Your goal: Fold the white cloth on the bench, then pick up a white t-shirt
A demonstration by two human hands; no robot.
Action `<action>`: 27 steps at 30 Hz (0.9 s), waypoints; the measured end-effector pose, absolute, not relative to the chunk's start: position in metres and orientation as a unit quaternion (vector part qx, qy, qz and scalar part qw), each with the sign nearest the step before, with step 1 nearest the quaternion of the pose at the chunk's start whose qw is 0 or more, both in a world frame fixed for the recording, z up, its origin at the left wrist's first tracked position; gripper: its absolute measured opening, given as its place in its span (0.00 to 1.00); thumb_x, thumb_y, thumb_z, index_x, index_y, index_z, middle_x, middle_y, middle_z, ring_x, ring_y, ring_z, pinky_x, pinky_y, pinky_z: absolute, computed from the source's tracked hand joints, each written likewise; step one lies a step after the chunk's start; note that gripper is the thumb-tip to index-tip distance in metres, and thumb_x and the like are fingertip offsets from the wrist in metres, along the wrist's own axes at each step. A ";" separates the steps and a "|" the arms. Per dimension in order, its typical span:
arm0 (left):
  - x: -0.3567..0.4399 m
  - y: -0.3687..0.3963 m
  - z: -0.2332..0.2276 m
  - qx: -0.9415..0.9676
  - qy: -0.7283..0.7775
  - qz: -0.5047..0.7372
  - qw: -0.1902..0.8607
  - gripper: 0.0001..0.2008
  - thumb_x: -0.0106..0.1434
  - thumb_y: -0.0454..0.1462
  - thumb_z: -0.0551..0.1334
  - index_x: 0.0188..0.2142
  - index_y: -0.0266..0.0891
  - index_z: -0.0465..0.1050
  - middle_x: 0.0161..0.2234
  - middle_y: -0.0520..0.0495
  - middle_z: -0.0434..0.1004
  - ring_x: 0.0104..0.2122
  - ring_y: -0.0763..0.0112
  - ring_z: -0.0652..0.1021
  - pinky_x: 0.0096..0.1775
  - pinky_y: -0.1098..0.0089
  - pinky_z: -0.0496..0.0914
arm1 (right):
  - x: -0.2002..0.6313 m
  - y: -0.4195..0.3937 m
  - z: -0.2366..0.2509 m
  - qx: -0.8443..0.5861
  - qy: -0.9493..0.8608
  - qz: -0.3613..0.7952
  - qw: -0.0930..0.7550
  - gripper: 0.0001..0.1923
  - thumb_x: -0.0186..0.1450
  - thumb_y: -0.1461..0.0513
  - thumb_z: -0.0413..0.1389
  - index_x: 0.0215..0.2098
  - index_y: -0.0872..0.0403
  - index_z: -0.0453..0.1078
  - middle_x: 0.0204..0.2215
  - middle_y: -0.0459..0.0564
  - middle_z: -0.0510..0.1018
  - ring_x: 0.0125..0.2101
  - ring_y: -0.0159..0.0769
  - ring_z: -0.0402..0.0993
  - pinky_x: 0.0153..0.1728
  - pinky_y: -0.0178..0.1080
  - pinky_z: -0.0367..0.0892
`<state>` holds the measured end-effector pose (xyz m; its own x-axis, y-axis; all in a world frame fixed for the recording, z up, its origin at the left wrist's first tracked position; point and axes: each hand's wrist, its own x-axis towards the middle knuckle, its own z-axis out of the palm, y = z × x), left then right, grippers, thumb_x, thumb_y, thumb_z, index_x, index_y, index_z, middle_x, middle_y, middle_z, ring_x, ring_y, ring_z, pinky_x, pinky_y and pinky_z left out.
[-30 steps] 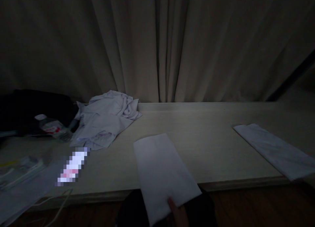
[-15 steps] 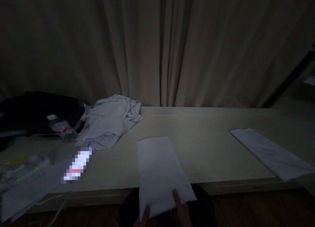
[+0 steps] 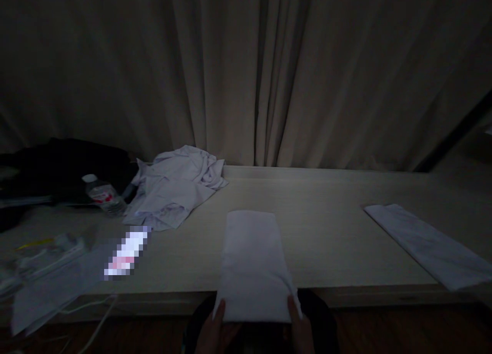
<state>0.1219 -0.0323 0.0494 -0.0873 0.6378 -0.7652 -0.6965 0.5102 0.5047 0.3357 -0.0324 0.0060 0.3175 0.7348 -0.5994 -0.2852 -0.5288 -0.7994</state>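
Note:
A folded white cloth [image 3: 251, 264], a smooth oblong, lies over the front edge of the table, its near end sticking out above my lap. My left hand [image 3: 213, 327] grips its near left corner, thumb on top and fingers underneath. At the near right corner my right hand [image 3: 300, 327] holds it the same way. To the left behind it lies a crumpled white shirt [image 3: 177, 187], touched by neither hand. Another folded white cloth [image 3: 426, 244] rests at the right, apart from my hands.
A clear plastic bottle [image 3: 105, 196] leans by a dark heap [image 3: 65, 167] at the left. Nearer are a lit, pixelated screen [image 3: 127, 252], papers [image 3: 49, 297] and a white cable [image 3: 100, 323]. Curtains [image 3: 230, 77] hang behind the pale table [image 3: 323, 231].
The held cloth has turned straighter and its near edge is now level. My right hand has moved outward to the right corner, so the hands are farther apart. The view has shifted slightly.

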 end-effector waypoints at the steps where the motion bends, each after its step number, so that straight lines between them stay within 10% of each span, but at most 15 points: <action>1: 0.121 -0.031 0.051 -0.016 0.543 0.499 0.675 0.27 0.59 0.39 0.61 0.57 0.37 0.59 0.47 0.37 0.76 0.42 0.56 0.78 0.48 0.54 0.71 | 0.338 -0.032 0.004 -0.664 -0.168 0.559 0.467 0.33 0.41 0.37 0.60 0.30 0.56 0.72 0.22 0.52 0.76 0.26 0.41 0.73 0.26 0.41 0.67; 6: 0.110 -0.031 0.049 0.016 0.541 0.499 0.677 0.29 0.58 0.43 0.61 0.57 0.37 0.58 0.49 0.35 0.74 0.43 0.55 0.78 0.48 0.53 0.71 | 0.347 -0.024 -0.003 -0.646 -0.157 0.558 0.497 0.38 0.36 0.44 0.67 0.40 0.56 0.70 0.41 0.56 0.76 0.43 0.46 0.71 0.41 0.42 0.68; 27: 0.150 -0.044 0.027 -0.009 0.561 0.495 0.664 0.30 0.55 0.42 0.64 0.55 0.34 0.61 0.43 0.34 0.77 0.47 0.51 0.75 0.47 0.55 0.71 | 0.299 -0.035 -0.002 -0.569 -0.219 0.646 0.459 0.20 0.42 0.50 0.64 0.26 0.55 0.72 0.27 0.49 0.79 0.33 0.41 0.73 0.39 0.40 0.66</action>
